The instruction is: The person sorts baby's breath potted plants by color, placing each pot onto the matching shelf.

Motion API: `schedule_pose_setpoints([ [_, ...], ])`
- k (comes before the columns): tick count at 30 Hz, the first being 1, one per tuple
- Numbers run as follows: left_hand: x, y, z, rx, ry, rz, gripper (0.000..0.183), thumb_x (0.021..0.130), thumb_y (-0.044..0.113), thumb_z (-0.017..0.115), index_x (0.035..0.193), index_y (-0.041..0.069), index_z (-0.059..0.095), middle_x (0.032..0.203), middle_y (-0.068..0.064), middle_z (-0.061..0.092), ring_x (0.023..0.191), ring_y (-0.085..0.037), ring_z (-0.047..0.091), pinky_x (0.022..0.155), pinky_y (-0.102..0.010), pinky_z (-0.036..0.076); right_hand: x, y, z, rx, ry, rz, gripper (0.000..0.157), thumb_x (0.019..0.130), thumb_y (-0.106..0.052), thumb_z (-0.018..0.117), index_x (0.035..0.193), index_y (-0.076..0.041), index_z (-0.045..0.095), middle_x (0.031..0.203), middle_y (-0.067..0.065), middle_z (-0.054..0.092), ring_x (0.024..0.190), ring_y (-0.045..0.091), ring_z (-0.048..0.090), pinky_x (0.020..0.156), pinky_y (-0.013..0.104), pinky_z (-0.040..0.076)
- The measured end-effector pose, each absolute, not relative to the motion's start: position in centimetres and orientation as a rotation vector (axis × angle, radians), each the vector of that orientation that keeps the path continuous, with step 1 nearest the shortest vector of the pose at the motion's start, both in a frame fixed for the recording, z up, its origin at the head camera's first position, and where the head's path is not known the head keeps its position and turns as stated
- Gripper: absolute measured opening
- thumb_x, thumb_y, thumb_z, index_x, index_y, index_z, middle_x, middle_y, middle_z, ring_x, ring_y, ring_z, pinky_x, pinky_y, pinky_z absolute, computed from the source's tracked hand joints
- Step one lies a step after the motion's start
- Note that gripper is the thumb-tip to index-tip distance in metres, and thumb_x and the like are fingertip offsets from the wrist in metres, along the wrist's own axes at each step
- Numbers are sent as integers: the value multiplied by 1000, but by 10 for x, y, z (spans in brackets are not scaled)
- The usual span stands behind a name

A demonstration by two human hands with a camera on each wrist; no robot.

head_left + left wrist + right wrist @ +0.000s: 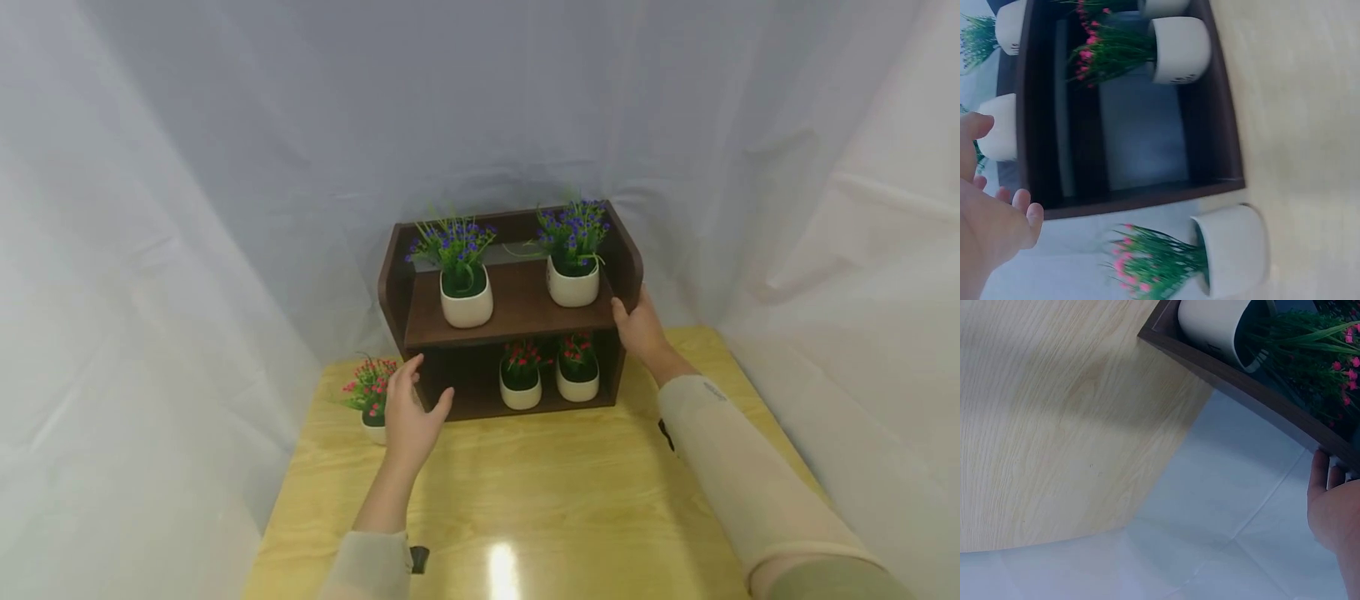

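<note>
A dark brown two-tier wooden shelf (510, 337) stands on the table. My right hand (645, 333) touches its right side panel, the thumb by the front edge and the fingers (1319, 472) straight against the outer face. By the left panel is my left hand (412, 421), its fingers spread and holding nothing; I cannot tell whether it touches the shelf. Two white pots with blue-purple flowers, one left (467, 307) and one right (573, 287), sit on the upper tier. On the lower tier, toward the right, two white pots with red-pink flowers (521, 393) (577, 385) stand side by side.
Another white pot with pink flowers (1232, 250) stands on the table outside the shelf's left side, partly behind my left hand in the head view. The light wood table (540, 492) extends in front of the shelf. Pale curtains (487, 100) hang behind and on both sides.
</note>
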State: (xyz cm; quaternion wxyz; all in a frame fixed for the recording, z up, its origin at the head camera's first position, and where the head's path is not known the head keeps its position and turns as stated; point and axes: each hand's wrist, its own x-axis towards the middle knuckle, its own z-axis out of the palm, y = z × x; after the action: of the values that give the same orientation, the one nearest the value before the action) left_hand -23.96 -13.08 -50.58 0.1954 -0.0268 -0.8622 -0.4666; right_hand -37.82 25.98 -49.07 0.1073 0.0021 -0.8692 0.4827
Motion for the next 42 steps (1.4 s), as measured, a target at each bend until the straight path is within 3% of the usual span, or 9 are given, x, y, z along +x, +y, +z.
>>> schedule_pose_setpoints([
  [9, -218, -153, -548, 65, -2482, -1430, 80, 100, 17, 79, 164, -1, 34, 163, -22, 51, 151, -46, 50, 127, -65, 40, -377, 260, -490, 9, -2555, 1423, 61, 115, -25, 47, 165, 2, 25, 166, 35, 40, 162, 48, 33, 136, 59, 26],
  [18, -200, -177, -587, 245, -2522, -1457, 79, 101, 19, 77, 163, -2, 33, 163, -23, 49, 148, -48, 49, 121, -69, 45, -376, 260, -491, -6, -2563, 1442, 63, 116, -26, 46, 167, 0, 22, 168, 34, 38, 162, 48, 32, 136, 59, 27],
  [28, -208, -210, -624, 355, -2556, -1386, 77, 101, 18, 77, 160, -7, 34, 158, -32, 46, 139, -52, 52, 113, -65, 53, -379, 259, -491, 4, -2540, 1449, 60, 115, -24, 47, 165, 2, 26, 166, 35, 40, 161, 48, 35, 136, 59, 27],
  [42, -230, -228, -646, 488, -2616, -1416, 103, 102, 34, 76, 165, -16, 12, 164, -45, 26, 148, -64, 39, 120, -71, 44, -377, 259, -491, 19, -2509, 1449, 61, 115, -20, 49, 166, 2, 24, 166, 34, 40, 161, 47, 35, 136, 59, 28],
])
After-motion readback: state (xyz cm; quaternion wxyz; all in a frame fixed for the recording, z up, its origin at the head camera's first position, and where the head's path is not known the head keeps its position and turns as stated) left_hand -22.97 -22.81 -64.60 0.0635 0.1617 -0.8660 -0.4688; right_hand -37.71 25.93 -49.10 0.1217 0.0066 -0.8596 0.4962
